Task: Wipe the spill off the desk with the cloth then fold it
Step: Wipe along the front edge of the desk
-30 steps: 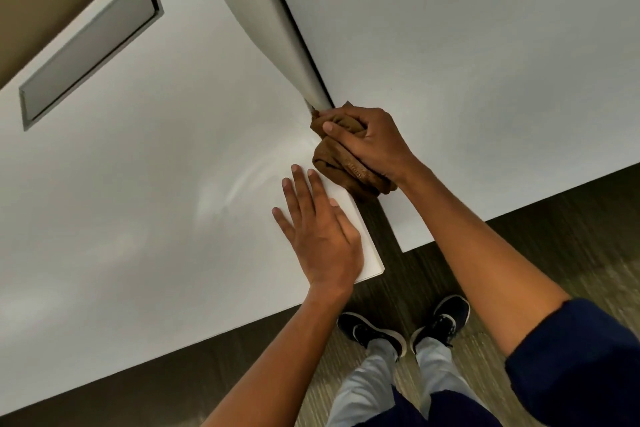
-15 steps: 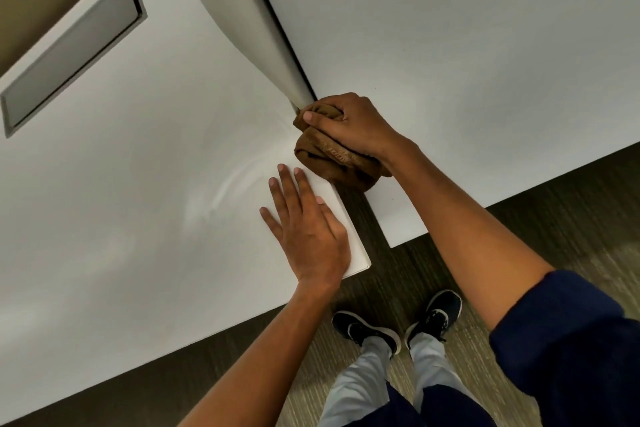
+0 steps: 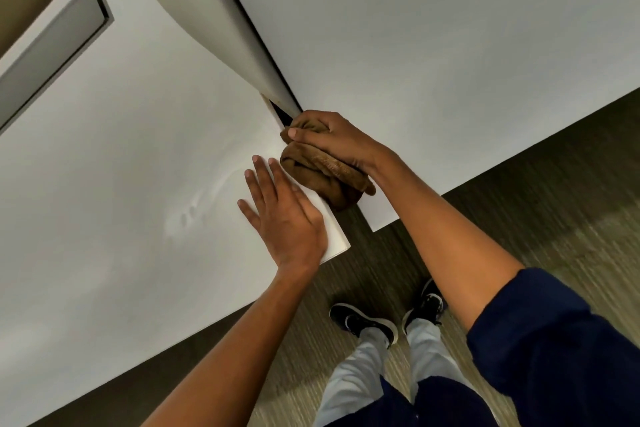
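Note:
A bunched brown cloth (image 3: 322, 177) sits at the corner of the white desk (image 3: 121, 166), over the gap between it and the neighbouring desk. My right hand (image 3: 332, 140) grips the cloth from above, fingers curled round it. My left hand (image 3: 284, 215) lies flat on the desk corner just left of the cloth, fingers spread and holding nothing. Faint wet streaks (image 3: 194, 208) shine on the desk surface left of my left hand.
A second white desk (image 3: 433, 45) stands to the right, split off by a grey divider panel (image 3: 214, 21). A grey cable hatch (image 3: 52, 48) is set into the far left. Below the desks are dark floor and my shoes (image 3: 363, 322).
My right hand has kept the cloth at the desk corner by the divider's end, shifting only slightly. My left hand stays flat on the corner. The camera view has drifted a little.

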`<state>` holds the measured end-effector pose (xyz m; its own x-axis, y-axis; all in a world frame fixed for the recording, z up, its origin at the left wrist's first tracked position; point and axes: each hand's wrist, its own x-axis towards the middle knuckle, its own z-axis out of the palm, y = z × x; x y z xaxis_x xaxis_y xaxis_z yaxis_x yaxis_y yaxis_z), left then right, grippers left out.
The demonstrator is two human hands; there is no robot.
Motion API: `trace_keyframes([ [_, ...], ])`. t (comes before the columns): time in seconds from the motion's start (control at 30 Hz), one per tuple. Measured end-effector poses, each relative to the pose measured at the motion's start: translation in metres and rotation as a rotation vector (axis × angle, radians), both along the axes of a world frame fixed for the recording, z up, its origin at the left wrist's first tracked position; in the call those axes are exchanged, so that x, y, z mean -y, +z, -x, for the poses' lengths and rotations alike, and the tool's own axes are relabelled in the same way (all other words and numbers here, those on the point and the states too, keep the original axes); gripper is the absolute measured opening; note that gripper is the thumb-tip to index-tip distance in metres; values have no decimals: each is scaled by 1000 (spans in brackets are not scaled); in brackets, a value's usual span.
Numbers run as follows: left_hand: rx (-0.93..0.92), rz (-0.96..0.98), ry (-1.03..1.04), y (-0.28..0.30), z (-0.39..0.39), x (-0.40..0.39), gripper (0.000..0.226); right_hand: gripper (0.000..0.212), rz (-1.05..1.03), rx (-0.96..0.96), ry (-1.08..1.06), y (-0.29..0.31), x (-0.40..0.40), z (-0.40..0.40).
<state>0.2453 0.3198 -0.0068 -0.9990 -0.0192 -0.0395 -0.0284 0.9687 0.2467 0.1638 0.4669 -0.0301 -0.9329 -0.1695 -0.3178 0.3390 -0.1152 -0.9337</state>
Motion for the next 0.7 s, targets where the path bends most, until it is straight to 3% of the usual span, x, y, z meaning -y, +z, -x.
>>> trace_keyframes([
  [0.27,14,16,-23,0,-2,2,58,21,101,48,-28,-8,-2,-60],
  [0.7,36,65,-5,0,0,0,55,21,43,105,-42,0,-4,-138],
])
